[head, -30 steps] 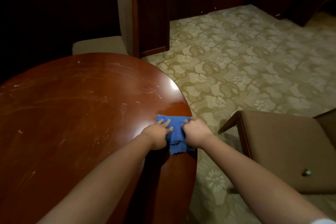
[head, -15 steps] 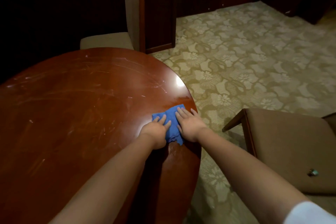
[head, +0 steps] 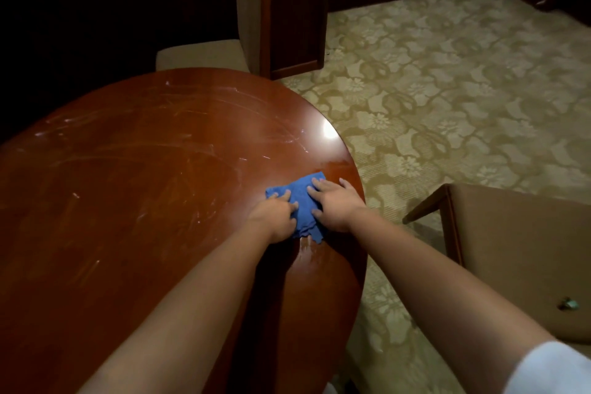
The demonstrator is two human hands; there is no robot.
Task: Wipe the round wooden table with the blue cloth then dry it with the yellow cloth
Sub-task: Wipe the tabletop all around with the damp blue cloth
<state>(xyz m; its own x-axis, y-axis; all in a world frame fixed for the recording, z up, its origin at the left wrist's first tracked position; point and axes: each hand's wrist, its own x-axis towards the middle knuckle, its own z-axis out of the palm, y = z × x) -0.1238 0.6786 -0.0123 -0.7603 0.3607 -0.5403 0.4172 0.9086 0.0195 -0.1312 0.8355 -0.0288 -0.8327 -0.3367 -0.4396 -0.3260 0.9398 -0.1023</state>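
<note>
Floral beige carpet (head: pixel 447 99), two upholstered chairs (head: pixel 518 253), dark wood panels.

Left of and beyond the hands the table (head: pixel 144 185) top lies open, while a chair (head: pixel 518 253) stands close on their right.

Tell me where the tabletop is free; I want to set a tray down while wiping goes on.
The table is bare left of the left hand and beyond the blue cloth toward the far chair. It is crowded by the right edge, where the right hand also presses the cloth.
</note>
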